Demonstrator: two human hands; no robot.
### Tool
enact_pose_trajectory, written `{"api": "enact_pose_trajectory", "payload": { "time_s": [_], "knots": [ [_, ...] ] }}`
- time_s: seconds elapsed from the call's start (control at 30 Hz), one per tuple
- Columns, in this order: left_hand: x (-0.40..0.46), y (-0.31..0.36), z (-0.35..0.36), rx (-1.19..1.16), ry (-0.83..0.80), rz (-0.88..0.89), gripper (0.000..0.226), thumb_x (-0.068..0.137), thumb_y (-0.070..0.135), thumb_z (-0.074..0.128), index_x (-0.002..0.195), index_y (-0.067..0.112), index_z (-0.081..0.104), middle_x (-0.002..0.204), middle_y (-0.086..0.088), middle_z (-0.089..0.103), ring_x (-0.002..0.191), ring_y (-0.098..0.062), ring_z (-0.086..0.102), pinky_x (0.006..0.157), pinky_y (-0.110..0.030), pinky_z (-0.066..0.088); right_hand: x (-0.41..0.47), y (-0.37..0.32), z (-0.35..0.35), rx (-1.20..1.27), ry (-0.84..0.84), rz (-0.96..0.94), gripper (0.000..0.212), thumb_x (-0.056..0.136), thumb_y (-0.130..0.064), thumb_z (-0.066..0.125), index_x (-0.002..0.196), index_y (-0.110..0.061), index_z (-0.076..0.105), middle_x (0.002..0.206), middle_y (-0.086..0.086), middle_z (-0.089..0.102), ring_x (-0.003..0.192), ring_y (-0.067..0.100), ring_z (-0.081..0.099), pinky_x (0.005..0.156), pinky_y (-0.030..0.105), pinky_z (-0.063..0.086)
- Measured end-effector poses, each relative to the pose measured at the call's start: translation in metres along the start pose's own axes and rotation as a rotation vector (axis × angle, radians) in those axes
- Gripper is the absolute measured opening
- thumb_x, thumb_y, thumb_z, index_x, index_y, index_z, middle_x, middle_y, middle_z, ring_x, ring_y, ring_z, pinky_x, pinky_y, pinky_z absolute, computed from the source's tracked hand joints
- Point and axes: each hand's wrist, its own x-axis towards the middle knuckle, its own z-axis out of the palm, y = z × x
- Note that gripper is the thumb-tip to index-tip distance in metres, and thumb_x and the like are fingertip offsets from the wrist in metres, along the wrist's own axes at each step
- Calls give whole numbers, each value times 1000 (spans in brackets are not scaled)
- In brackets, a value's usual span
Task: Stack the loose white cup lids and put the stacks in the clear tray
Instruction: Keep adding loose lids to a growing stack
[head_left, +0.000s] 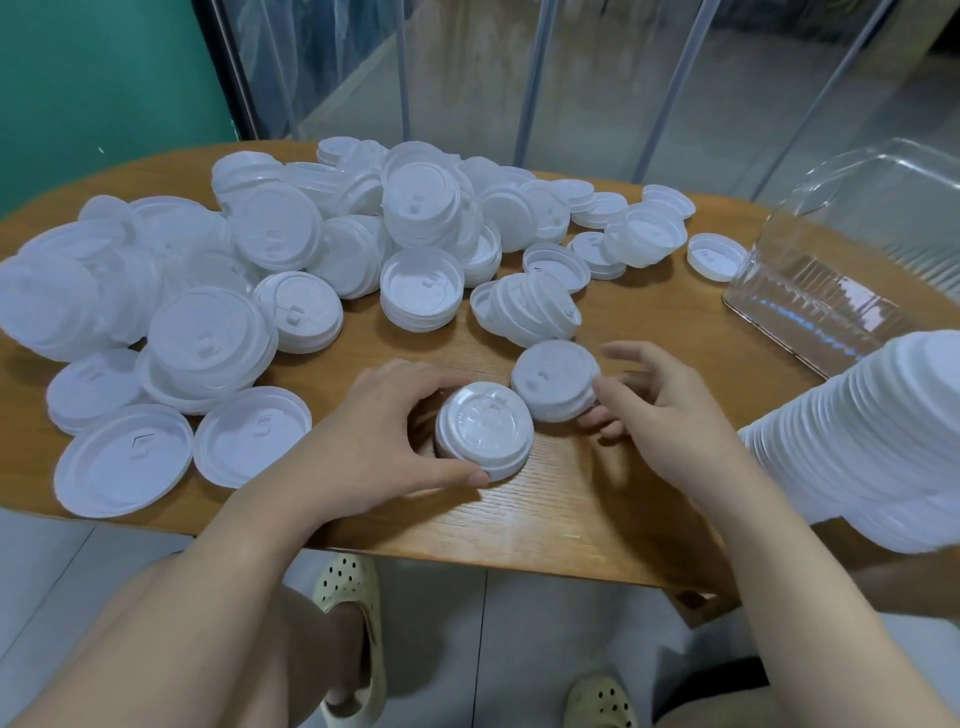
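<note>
A small stack of white cup lids (484, 430) sits near the front edge of the wooden table (545, 514), and my left hand (374, 431) grips it from the left with thumb and fingers. Just right of it lies a second short lid stack (556, 379); my right hand (660, 400) touches its right side with fingers spread. A big heap of loose lids (291, 244) covers the table's left and back. The clear tray (852, 249) stands at the right, with no lids visible inside. A tall lid stack (878, 441) lies at the right edge.
Glass panels with metal posts (530, 78) rise behind the table, and a green wall (104, 93) is at the left. Below the table edge I see my feet in pale perforated shoes (358, 613) on a tiled floor.
</note>
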Motion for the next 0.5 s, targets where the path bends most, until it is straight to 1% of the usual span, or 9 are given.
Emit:
{"api": "enact_pose_trajectory", "payload": {
  "time_s": [0.03,0.1,0.13,0.17,0.2,0.27,0.33,0.4,0.5],
  "knots": [
    [0,0,0,1,4,3,83,61,77,81,136,47,58,126,32,59,126,3,46,111,-36,39,-1,2,-1,-57,30,-7,28,101,-24,62,128,-27,55,99,0,74,78,5,73,67,21,56],
    [1,-2,1,0,4,-1,85,60,83,75,135,47,58,125,31,60,125,1,47,110,-36,39,-3,6,-2,-227,84,-62,29,96,-30,67,123,-33,55,107,-10,68,83,-6,66,70,12,51],
    [2,-2,1,-5,3,1,84,61,83,74,135,47,59,125,31,61,124,1,47,110,-36,39,-5,7,-1,-298,99,-94,32,93,-32,70,122,-34,56,111,-14,64,87,-9,62,70,8,47],
    [2,-2,2,-14,3,6,83,62,82,74,135,46,60,124,30,62,122,1,48,109,-36,40,-5,8,0,-348,111,-114,38,90,-36,73,124,-32,57,114,-14,60,92,-8,59,73,6,45],
    [3,-2,2,-24,5,16,80,63,79,77,134,46,61,123,29,63,120,0,50,108,-36,41,-5,9,2,-382,121,-128,48,87,-41,75,130,-28,58,119,-13,56,97,-4,57,77,9,43],
    [4,0,3,-43,10,31,75,66,72,82,134,46,62,122,27,64,118,-1,52,106,-36,42,-3,10,5,-447,129,-143,69,83,-49,77,141,-20,53,127,-12,50,112,6,53,90,21,41],
    [4,0,4,-49,17,32,72,68,66,83,134,46,63,123,27,65,118,-1,52,105,-35,43,1,8,9,-512,107,-147,81,80,-54,79,147,-18,48,137,-8,49,129,13,47,101,27,37],
    [4,0,4,-54,18,34,70,69,63,84,134,48,62,124,28,65,118,-1,52,105,-34,43,4,6,14,-554,80,-163,82,78,-58,79,145,-20,50,138,-8,52,132,15,44,109,33,36],
    [2,1,3,-72,27,40,65,70,60,85,129,59,58,126,33,64,121,0,51,105,-31,41,7,4,19,-588,53,-201,65,77,-58,78,130,-25,58,117,-16,54,118,15,52,103,41,42]
  ]
}}
